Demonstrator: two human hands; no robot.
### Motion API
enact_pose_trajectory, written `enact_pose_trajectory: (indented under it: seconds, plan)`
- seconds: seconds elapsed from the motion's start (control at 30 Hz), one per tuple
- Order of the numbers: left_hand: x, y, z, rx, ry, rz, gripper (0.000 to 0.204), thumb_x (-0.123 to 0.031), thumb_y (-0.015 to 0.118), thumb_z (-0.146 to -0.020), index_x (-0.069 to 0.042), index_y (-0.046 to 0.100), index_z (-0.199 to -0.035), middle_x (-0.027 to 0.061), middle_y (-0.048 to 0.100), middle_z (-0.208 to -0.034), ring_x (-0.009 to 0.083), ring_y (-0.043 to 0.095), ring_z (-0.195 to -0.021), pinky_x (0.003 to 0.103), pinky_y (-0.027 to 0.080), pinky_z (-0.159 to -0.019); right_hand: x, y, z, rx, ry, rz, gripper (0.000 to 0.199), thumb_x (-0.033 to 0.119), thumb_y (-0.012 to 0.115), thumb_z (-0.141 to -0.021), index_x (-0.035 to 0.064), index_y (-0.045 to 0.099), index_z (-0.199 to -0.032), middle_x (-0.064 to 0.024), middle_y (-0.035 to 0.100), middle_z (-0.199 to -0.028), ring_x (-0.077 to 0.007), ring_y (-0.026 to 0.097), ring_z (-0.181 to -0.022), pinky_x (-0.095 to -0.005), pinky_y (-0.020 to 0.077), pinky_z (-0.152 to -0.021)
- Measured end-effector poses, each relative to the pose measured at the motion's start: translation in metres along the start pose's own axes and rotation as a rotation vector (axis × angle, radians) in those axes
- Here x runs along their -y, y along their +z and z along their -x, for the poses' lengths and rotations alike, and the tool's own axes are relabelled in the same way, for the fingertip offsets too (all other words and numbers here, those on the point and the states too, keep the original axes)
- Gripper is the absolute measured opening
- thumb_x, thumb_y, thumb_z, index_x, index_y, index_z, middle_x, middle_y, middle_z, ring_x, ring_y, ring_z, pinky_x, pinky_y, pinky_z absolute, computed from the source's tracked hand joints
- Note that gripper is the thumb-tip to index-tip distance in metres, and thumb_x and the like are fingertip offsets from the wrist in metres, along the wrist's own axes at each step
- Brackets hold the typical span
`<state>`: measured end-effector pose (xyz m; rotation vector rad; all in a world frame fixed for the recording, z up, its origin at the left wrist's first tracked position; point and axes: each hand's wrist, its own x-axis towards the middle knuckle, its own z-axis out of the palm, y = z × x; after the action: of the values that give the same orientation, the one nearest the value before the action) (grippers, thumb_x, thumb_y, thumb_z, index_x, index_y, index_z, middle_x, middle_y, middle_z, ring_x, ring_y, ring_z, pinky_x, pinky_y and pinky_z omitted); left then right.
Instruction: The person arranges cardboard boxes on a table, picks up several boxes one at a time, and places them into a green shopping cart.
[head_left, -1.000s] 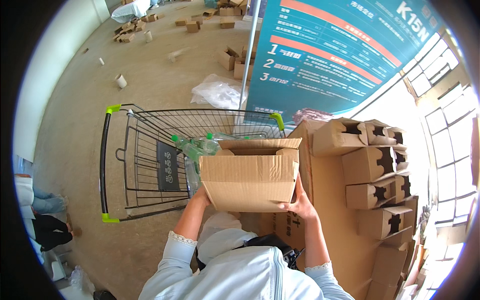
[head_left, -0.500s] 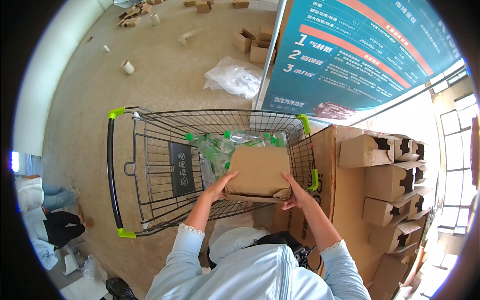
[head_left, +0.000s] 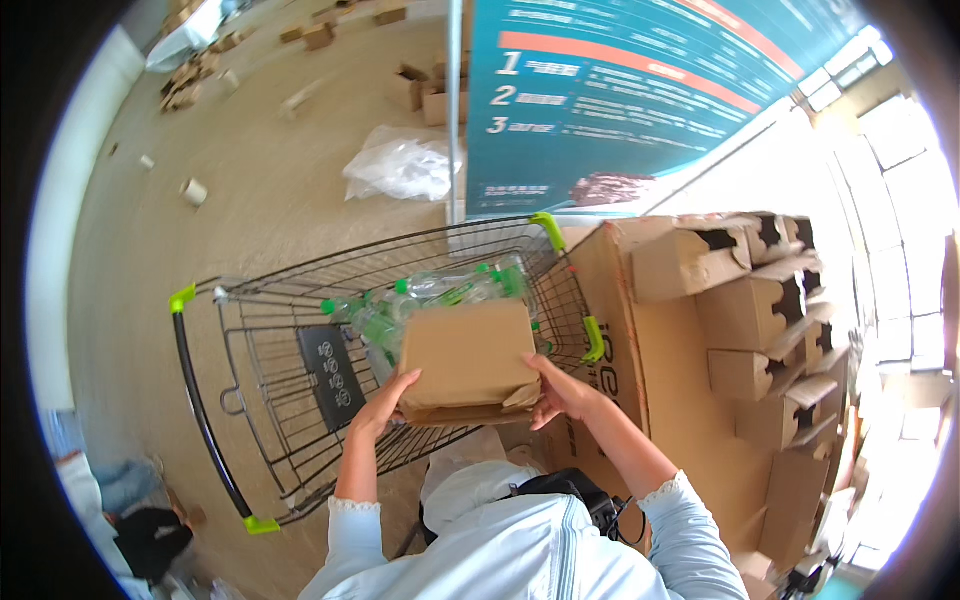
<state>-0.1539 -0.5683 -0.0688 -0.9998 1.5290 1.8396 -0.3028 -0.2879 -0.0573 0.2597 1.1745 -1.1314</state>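
Between my hands is a brown cardboard box (head_left: 468,352), held over the near side of a shopping cart (head_left: 270,390). My left hand (head_left: 387,402) grips the box's left edge, and my right hand (head_left: 556,390) has its right edge, thumb on the top face. Creased cardboard shows along the box's lower side. Behind the box, plastic bottles (head_left: 440,285) with green caps lie piled in the wire basket. The box hides some of the bottles.
To the right, several cut-open cardboard boxes (head_left: 690,265) stand on a large carton (head_left: 640,380). A teal banner (head_left: 620,110) rises beyond the cart. Clear plastic sheeting (head_left: 405,165) and loose cardboard (head_left: 190,80) lie on the floor. People (head_left: 110,495) are at the lower left.
The cart, banner and cartons have shifted left in view and appear tilted as my head turned. The box stays in both my hands, a little further left in the picture.
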Motion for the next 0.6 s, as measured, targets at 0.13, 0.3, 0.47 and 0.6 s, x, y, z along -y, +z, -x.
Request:
enact_pose_trajectory:
  seconds: [0.13,0.3,0.47,0.6]
  plan:
    - [-0.008,0.015,0.005,0.026,0.535,0.217,0.076,-0.033,0.063,-0.078,0.0,0.03,-0.138,0.0106,0.044,-0.132,0.0223,0.043,-0.12,0.037,0.033,-0.1,-0.017,0.022,0.073,-0.011,-0.325,0.056,0.106,0.051,0.066,-0.073,0.0162,-0.003,-0.145,-0.0172,0.036,-0.134,-0.0201,0.063,-0.076,-0.0318,0.0568,-0.067]
    - [-0.054,0.077,0.016,0.314,0.609,-0.013,0.091,-0.033,0.079,-0.062,0.002,0.034,-0.133,0.0105,0.047,-0.125,0.0213,0.044,-0.116,0.036,0.035,-0.097,-0.088,0.015,0.153,-0.324,-0.792,0.039,0.114,0.032,0.076,-0.069,0.0178,-0.008,-0.145,-0.0163,0.023,-0.143,-0.0274,0.047,-0.116,-0.0373,0.0507,-0.085]
    - [-0.061,0.208,0.028,0.703,0.713,-0.575,0.059,-0.019,0.082,-0.062,0.003,0.055,-0.11,0.0072,0.061,-0.098,0.0209,0.058,-0.093,0.034,0.046,-0.082,-0.236,0.002,0.238,-0.66,-1.185,-0.213,0.121,0.017,0.081,-0.065,0.0189,-0.01,-0.145,-0.0176,0.017,-0.145,-0.0263,0.043,-0.121,-0.0423,0.0446,-0.096]
    - [0.001,0.352,0.073,1.103,0.617,-0.619,0.047,-0.002,0.077,-0.065,0.002,0.056,-0.106,0.0065,0.062,-0.096,0.0182,0.059,-0.091,0.032,0.048,-0.079,-0.383,0.012,0.299,-0.901,-1.275,-0.302,0.118,0.006,0.077,-0.067,0.0165,-0.01,-0.145,-0.015,0.033,-0.139,-0.0235,0.042,-0.122,-0.0399,0.037,-0.101]
